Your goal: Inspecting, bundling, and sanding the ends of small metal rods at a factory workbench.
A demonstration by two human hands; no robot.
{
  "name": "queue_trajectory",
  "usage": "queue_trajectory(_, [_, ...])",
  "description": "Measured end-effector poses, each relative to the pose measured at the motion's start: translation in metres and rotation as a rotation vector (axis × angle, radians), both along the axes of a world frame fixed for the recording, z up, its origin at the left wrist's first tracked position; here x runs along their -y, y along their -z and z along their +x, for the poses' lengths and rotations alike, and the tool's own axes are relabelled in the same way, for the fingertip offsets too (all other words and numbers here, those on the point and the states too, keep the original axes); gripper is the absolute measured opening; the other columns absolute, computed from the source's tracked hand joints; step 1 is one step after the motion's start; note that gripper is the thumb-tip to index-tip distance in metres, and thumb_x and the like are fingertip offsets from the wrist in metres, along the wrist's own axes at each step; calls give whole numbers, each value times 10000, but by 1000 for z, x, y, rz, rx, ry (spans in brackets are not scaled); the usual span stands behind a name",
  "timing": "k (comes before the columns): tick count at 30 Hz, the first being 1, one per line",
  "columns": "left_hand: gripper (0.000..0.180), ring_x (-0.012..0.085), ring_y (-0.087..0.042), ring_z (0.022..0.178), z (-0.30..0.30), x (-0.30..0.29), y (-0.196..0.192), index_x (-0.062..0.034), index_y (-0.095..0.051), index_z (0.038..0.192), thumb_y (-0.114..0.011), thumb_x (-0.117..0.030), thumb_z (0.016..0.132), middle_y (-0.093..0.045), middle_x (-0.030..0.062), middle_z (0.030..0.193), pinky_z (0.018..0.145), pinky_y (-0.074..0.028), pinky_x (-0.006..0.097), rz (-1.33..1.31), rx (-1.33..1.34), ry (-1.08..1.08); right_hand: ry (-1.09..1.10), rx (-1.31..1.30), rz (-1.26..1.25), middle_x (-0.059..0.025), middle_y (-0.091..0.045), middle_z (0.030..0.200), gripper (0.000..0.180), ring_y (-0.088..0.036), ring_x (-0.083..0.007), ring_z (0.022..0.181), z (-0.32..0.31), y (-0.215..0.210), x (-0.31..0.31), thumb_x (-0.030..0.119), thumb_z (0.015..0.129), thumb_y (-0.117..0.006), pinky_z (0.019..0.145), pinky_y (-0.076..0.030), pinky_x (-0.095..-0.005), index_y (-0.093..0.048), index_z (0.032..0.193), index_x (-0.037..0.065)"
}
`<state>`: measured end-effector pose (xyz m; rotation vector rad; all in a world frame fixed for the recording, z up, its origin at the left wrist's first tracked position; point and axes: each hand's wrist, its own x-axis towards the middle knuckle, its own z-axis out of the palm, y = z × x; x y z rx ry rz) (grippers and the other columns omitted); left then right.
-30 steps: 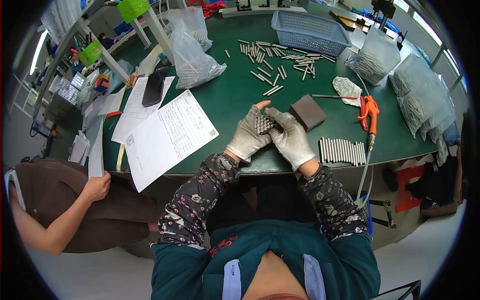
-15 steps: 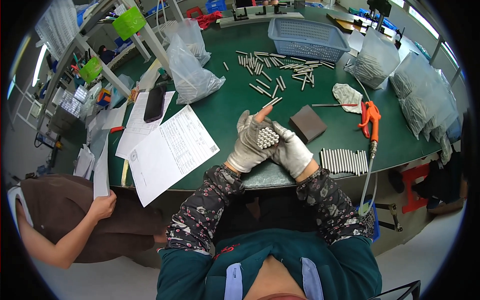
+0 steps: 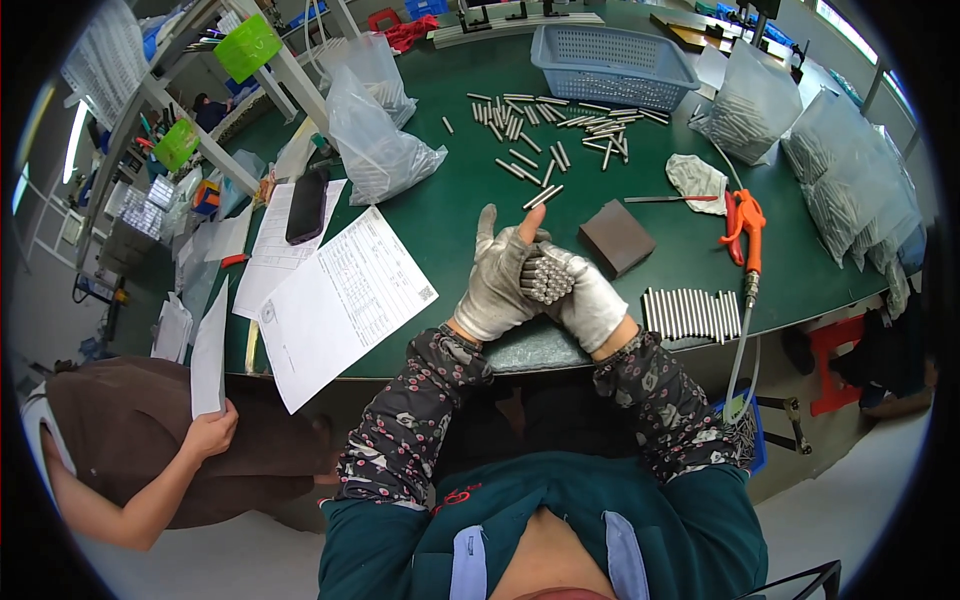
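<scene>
A tight bundle of shiny metal pins (image 3: 547,280) is between my hands above the table's near edge, with the pin ends facing me. My left hand (image 3: 492,290), in a worn grey-white glove with one bare fingertip showing, presses the bundle from the left; some of its fingers point up and away. From the right, my right hand (image 3: 595,305), in a white glove, wraps round the bundle. Just beyond it lies a dark brown block (image 3: 617,238). A neat row of metal pins (image 3: 690,315) lies right of my right hand.
Loose pins (image 3: 555,160) lie scattered ahead, before a blue basket (image 3: 615,70). An orange air gun (image 3: 745,232), a red-handled tool (image 3: 672,199) and a white cloth (image 3: 697,182) lie right. Papers (image 3: 345,310) and a phone (image 3: 307,207) lie left. A person's hand (image 3: 210,430) holds paper.
The bundle has tilted, so the sides of the pins now show as well as their ends. My left hand's fingers have spread upward. The neighbour's paper has shifted slightly.
</scene>
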<state>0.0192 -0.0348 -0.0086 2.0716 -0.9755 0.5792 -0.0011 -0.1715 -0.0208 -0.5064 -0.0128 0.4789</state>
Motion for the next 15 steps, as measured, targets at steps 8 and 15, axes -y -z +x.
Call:
queue_trajectory(8, [524,145,-553,897,-7,-2,-1,-82,-537,1075,-767,-72,605,-575,8,944,963,-348,310,-137,-206,26,-16,12,-118,-97,-575,984,216,-581,-174,892,8,-1,-8,113,872,-432,804,-493,-292,-517,1019,-21])
queue_trajectory(15, [456,56,-523,862,-7,-3,5,-60,-520,1064,-721,10,661,-551,-26,950,781,-445,194,-591,-898,316,66,-30,-72,-108,-557,1028,236,-567,-186,932,5,2,-8,111,885,-393,828,-478,-303,-503,1047,-20])
